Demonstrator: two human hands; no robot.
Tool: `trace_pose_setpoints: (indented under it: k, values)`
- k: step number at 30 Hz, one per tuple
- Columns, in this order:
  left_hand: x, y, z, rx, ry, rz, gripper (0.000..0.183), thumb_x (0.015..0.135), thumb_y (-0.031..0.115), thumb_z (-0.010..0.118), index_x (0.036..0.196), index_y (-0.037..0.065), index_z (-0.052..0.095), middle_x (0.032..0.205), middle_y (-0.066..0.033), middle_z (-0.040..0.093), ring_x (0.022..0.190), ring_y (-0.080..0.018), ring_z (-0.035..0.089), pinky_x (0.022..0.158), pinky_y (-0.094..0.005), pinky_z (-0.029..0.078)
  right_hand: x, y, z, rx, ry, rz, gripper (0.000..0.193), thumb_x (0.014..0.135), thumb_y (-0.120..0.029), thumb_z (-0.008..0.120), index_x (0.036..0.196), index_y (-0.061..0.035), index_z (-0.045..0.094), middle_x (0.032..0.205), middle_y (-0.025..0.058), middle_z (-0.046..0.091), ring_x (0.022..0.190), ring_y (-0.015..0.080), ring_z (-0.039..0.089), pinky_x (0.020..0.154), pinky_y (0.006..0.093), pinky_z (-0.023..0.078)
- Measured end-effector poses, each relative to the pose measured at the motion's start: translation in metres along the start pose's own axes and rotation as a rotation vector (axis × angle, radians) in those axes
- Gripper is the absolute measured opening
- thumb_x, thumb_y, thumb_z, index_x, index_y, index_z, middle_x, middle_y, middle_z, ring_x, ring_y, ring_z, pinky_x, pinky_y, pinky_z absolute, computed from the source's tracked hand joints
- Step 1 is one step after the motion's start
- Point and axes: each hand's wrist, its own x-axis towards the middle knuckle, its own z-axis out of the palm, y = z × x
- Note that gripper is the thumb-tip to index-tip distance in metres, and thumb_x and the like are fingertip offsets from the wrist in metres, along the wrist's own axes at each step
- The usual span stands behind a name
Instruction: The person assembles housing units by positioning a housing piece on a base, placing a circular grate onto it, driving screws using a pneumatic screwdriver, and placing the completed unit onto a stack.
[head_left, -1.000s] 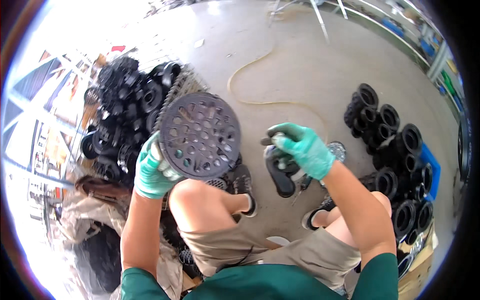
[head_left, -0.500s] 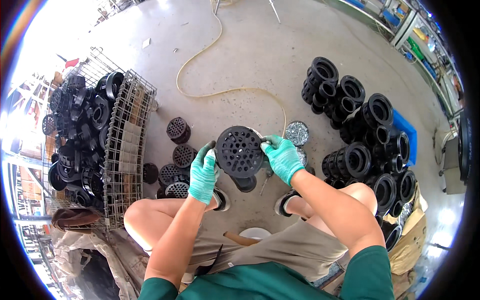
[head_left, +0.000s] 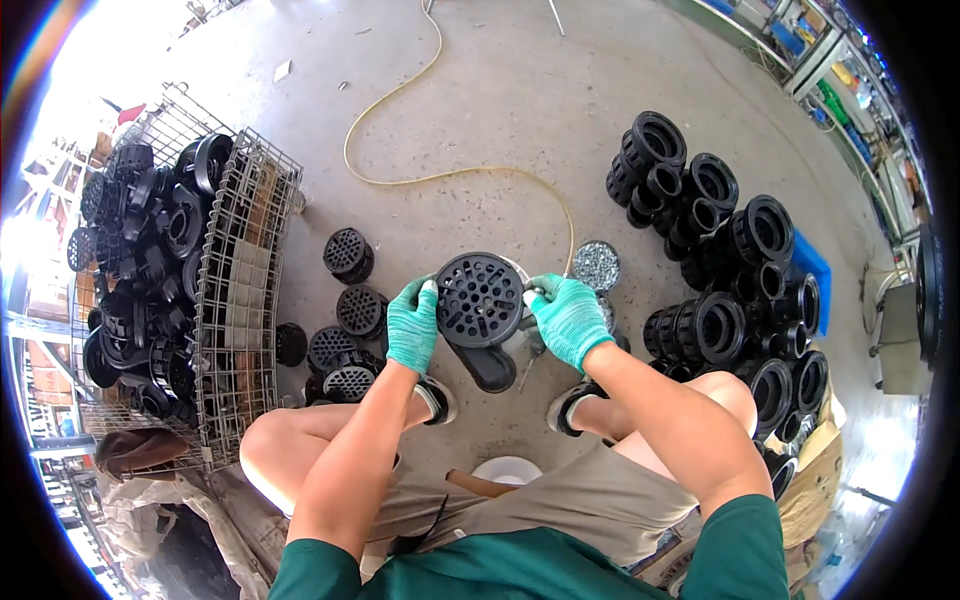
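Between my knees I hold a black drain fitting [head_left: 480,300] with a round, perforated grate on top and a short spout sticking out toward me. My left hand [head_left: 411,328], in a green knit glove, grips its left rim with the thumb up by the edge. At the right rim, my gloved right hand [head_left: 566,318] pinches the edge between thumb and fingers. The fingers below the rim are partly hidden. Behind the fitting, part of a white round thing shows on the right. A round tub of small metal pieces [head_left: 597,266] stands beyond my right hand.
On the left stands a wire crate [head_left: 240,290] heaped with black plastic parts [head_left: 150,270]. Several round grates [head_left: 347,252] lie beside it on the floor. Stacked black fittings [head_left: 715,325] line the right, near a blue bin [head_left: 812,275]. A pale hose [head_left: 440,180] crosses the floor.
The drain fitting has tilted and turned a little in my hands, so more of its spout shows. Both hands still hold its rim. The whole view has shifted slightly.
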Motion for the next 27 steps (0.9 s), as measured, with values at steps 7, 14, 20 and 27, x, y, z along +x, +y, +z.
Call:
trace_pose_setpoints:
  k: [7, 14, 20, 27]
  values:
    - [0.02, -0.023, 0.006, 0.059, -0.015, -0.009, 0.031, 0.1, 0.02, 0.06, 0.12, -0.001, 0.069, 0.098, -0.0067, 0.073, 0.087, -0.0112, 0.062, 0.082, -0.0289, 0.052, 0.012, 0.021, 0.005, -0.093, -0.007, 0.022, 0.024, 0.093, -0.02, 0.065, 0.109, -0.0026, 0.071, 0.092, 0.0228, 0.071, 0.085, 0.0373, 0.07, 0.079, 0.0441, 0.054]
    - [0.019, -0.038, 0.004, 0.12, -0.046, 0.012, 0.032, 0.101, 0.024, 0.061, 0.12, 0.0, 0.069, 0.102, -0.0077, 0.073, 0.091, -0.0123, 0.063, 0.086, -0.0292, 0.051, 0.02, 0.02, 0.008, -0.361, -0.034, -0.045, 0.027, 0.093, -0.024, 0.064, 0.107, -0.0021, 0.071, 0.096, 0.0232, 0.071, 0.092, 0.0405, 0.068, 0.084, 0.0464, 0.053]
    - [0.019, -0.03, 0.001, 0.168, -0.086, 0.035, 0.034, 0.101, 0.027, 0.06, 0.121, 0.001, 0.069, 0.102, -0.0109, 0.074, 0.091, -0.0152, 0.065, 0.088, -0.0316, 0.052, 0.019, 0.018, 0.002, -0.403, -0.096, -0.041, 0.028, 0.093, -0.024, 0.063, 0.109, -0.0025, 0.071, 0.099, 0.0229, 0.071, 0.096, 0.0404, 0.068, 0.087, 0.0456, 0.053]
    - [0.017, 0.005, -0.021, 0.211, -0.022, 0.02, 0.03, 0.101, 0.023, 0.059, 0.115, -0.001, 0.069, 0.102, -0.0084, 0.072, 0.086, -0.0158, 0.061, 0.081, -0.0321, 0.05, 0.014, -0.01, -0.013, -0.462, -0.027, -0.097, 0.028, 0.094, -0.025, 0.062, 0.11, -0.0042, 0.071, 0.099, 0.0224, 0.071, 0.095, 0.0397, 0.068, 0.087, 0.045, 0.054]
